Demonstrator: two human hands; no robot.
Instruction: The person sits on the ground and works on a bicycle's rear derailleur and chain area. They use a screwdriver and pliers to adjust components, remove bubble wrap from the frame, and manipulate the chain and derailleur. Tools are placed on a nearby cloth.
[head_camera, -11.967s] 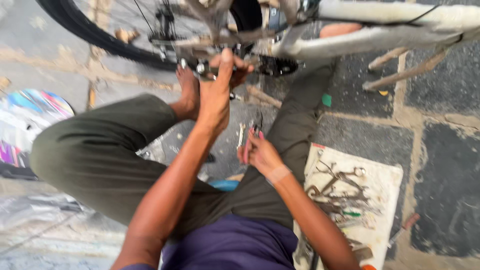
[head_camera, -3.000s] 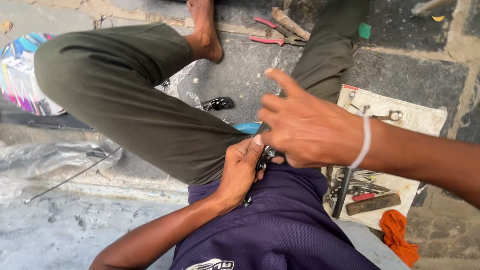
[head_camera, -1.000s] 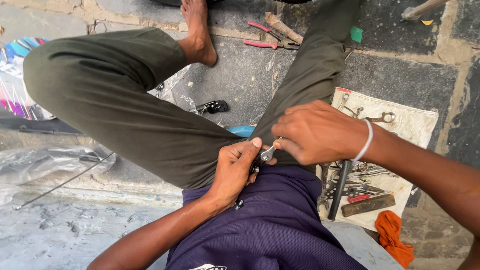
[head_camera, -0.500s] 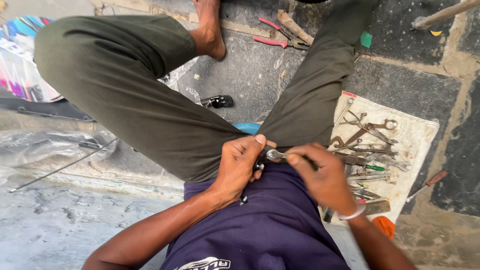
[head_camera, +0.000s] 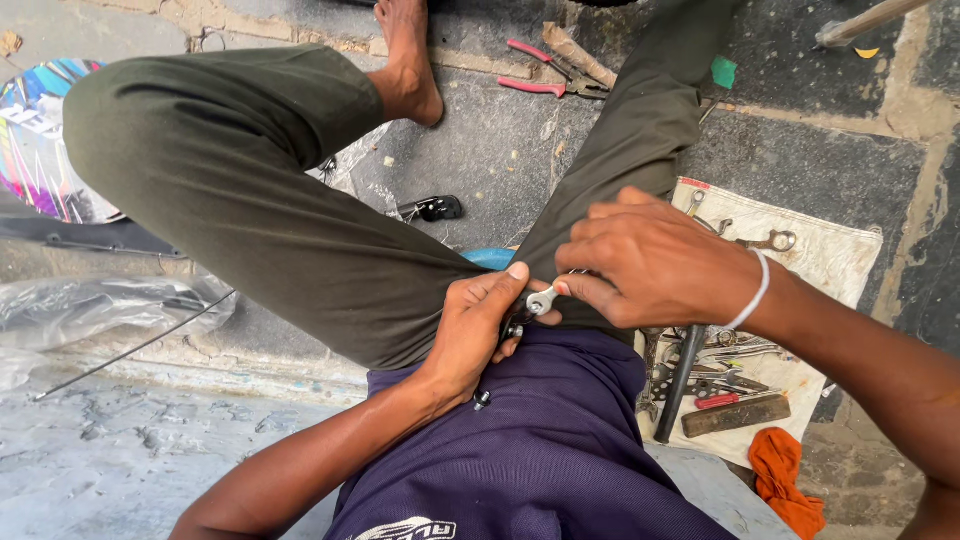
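I sit on a stone floor in olive trousers and a purple shirt. Both hands meet over my lap. My left hand (head_camera: 478, 322) is closed around a small dark metal part, mostly hidden under the fingers. My right hand (head_camera: 648, 262), with a white band at the wrist, pinches a small silver spanner (head_camera: 541, 299) whose end rests against that part. The fingers of the two hands touch at the spanner.
A white cloth (head_camera: 822, 262) to my right holds several spanners, a black bar (head_camera: 680, 382) and a file. An orange rag (head_camera: 788, 478) lies below it. Red-handled pliers (head_camera: 535, 70) lie by my foot, a small black part (head_camera: 432, 209) on the stone, clear plastic sheet (head_camera: 90, 305) left.
My right hand swung from beside my lap back over it and now covers the spanner from the right. The left hand stayed closed on the dark part.
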